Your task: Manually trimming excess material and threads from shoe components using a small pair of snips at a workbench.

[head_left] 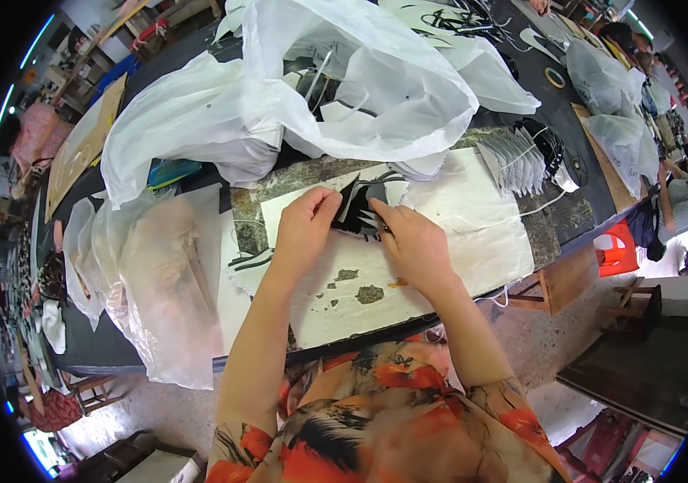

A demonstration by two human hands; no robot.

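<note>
Both my hands are over a worn white sheet (473, 229) on the table. My left hand (305, 225) pinches the left edge of a black, flat cut piece (354, 208) with pale edges. My right hand (416, 245) grips its right side, fingers bent against it. The piece may be several layers; I cannot tell. Just beyond it lie a white piece and thin dark strips. More dark strips (251, 261) rest left of my left wrist. To the right stands a row of grey-white cut pieces (511, 163), with black pieces (552, 149) and a white cord beside it.
A large open white plastic bag (368, 137) holding cut pieces stands beyond my hands. Another plastic bag (167, 274) hangs over the table's front edge at left. A tape roll (554, 77) lies far right. Other people (686, 197) are at the room's sides.
</note>
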